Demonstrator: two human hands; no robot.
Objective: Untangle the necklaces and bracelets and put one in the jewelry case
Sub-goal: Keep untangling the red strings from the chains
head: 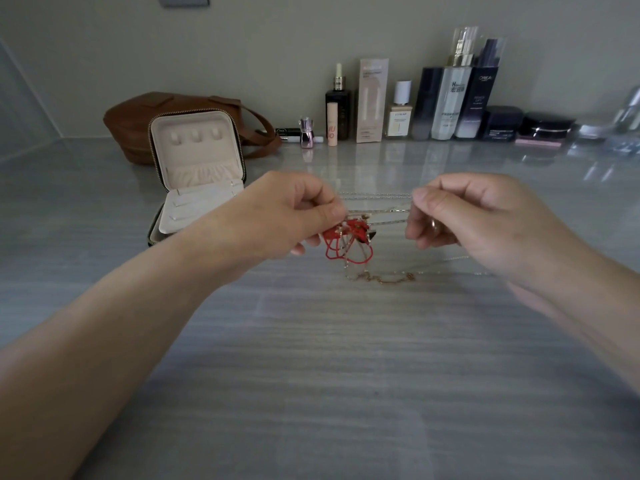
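Observation:
My left hand [291,213] pinches a tangle of jewelry, with a red cord bracelet [348,242] and thin chains hanging from it above the table. My right hand [460,216] pinches the other end of several thin gold and silver chains [379,206], stretched level between both hands. A gold chain [384,278] trails from the tangle onto the grey table. The jewelry case [197,168] stands open at the left behind my left hand, with a cream lining and its lid upright.
A brown leather bag [138,123] lies behind the case. A row of cosmetic bottles [446,102], jars [545,128] and small tubes lines the back wall. The grey striped tabletop [329,358] spreads toward me.

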